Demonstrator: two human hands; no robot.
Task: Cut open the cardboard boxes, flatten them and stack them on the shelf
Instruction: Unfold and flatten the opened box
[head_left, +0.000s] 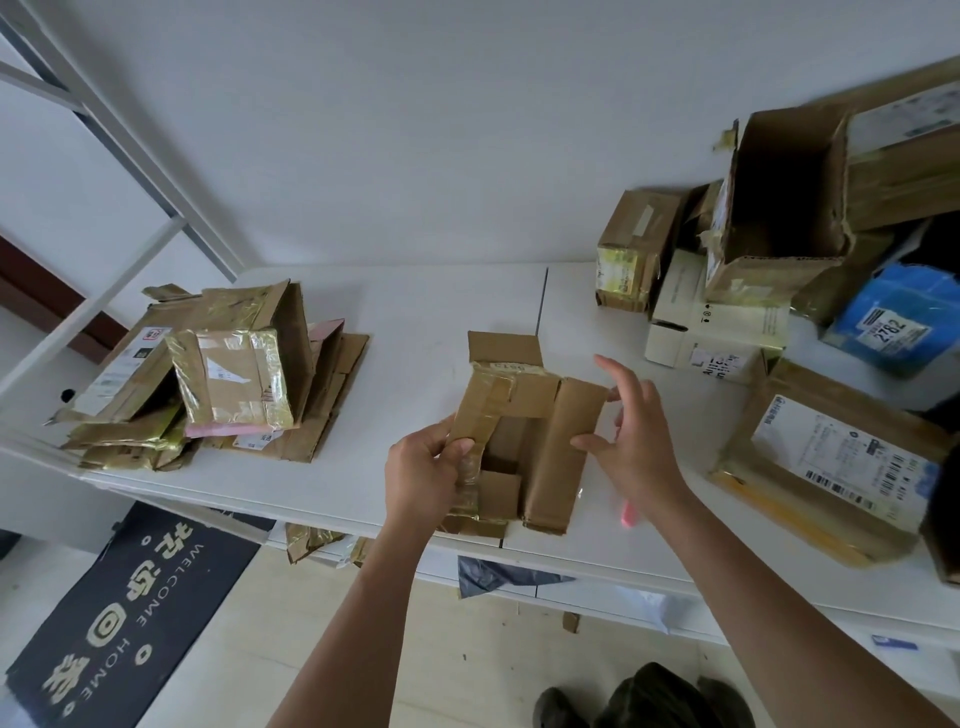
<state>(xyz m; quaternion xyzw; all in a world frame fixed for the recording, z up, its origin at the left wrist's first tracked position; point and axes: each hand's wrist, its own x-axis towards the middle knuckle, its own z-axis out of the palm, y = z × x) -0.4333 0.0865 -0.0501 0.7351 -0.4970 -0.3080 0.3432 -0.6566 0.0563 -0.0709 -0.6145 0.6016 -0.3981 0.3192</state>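
Both hands work a small brown taped cardboard box (519, 441) at the white tabletop's (415, 312) front edge: left hand (423, 473) grips its tape, right hand (631, 431) touches it with fingers wide.

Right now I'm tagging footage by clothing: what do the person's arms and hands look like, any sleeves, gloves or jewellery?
Both forearms are bare as far as the frame shows, with no sleeves visible. The left hand and right hand wear no gloves, rings, watch or bracelets.
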